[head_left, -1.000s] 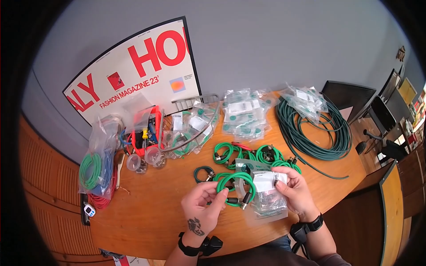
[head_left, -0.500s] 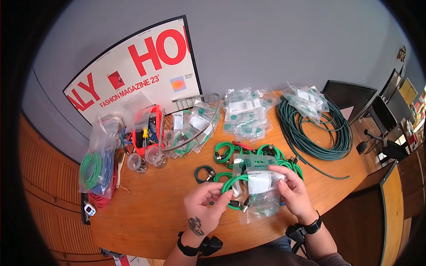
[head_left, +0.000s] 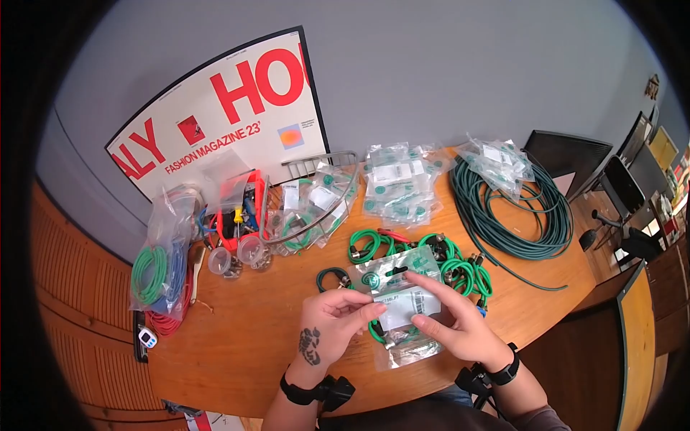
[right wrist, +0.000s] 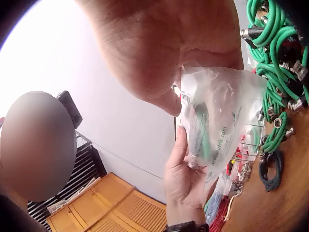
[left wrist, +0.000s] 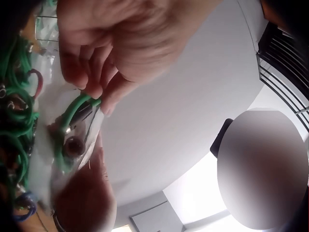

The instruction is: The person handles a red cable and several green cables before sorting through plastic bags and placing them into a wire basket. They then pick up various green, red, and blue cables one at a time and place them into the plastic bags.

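Note:
A clear plastic bag [head_left: 408, 353] with green print and a white label [head_left: 402, 309] is held upright between both hands above the table. My left hand [head_left: 332, 325] pinches the bag's left edge together with a coiled green cable [left wrist: 70, 116], which has metal connectors. The coil shows through the plastic [right wrist: 205, 133] in the right wrist view and is mostly hidden by the label in the head view. My right hand [head_left: 460, 323] pinches the bag's right side, thumb against the label and fingers toward the top.
Several green coiled cables [head_left: 460, 273] lie just beyond the bag, beside a small dark coil [head_left: 333, 279]. Farther back are a stack of bags [head_left: 395, 190], a wire basket [head_left: 313, 223], a red bin [head_left: 248, 237] and a large dark green cable coil [head_left: 467, 208].
The bag and right hand have moved left, over the green coil. That coil, in full view earlier, is now largely behind the label. The left hand keeps its pinch.

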The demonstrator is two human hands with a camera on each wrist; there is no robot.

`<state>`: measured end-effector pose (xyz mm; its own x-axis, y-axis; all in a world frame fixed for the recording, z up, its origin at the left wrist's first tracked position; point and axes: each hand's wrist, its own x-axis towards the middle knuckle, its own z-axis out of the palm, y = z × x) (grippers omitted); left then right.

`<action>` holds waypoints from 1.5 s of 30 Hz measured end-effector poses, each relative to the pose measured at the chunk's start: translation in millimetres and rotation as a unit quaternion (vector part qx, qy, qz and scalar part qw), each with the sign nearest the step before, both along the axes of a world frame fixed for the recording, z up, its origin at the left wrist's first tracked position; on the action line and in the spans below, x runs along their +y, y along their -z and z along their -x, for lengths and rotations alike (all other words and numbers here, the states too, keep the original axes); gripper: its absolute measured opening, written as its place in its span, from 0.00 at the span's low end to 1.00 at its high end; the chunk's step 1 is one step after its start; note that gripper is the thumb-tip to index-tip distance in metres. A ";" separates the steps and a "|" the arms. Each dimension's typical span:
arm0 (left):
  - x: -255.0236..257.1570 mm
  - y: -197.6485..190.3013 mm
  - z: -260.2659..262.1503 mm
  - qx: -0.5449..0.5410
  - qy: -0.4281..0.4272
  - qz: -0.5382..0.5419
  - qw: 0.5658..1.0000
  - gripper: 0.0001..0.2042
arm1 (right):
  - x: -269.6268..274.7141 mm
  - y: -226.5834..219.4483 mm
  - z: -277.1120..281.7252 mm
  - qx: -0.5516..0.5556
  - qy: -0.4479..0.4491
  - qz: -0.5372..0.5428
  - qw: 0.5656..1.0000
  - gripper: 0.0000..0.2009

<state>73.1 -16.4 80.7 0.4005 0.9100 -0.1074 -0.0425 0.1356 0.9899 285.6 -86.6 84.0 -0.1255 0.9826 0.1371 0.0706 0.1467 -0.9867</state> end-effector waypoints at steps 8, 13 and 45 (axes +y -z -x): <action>-14.9 0.1 -17.5 -0.146 -0.075 -0.115 0.980 0.06 | 2.8 19.5 11.1 0.069 0.004 0.033 0.997 0.29; -14.7 -5.3 0.0 0.086 -0.046 -0.350 0.932 0.06 | -2.1 16.5 12.7 0.255 0.053 0.080 0.962 0.30; -18.6 -7.9 26.9 0.167 -0.194 -0.474 0.842 0.09 | -4.0 50.3 40.0 0.508 -0.070 0.224 0.829 0.31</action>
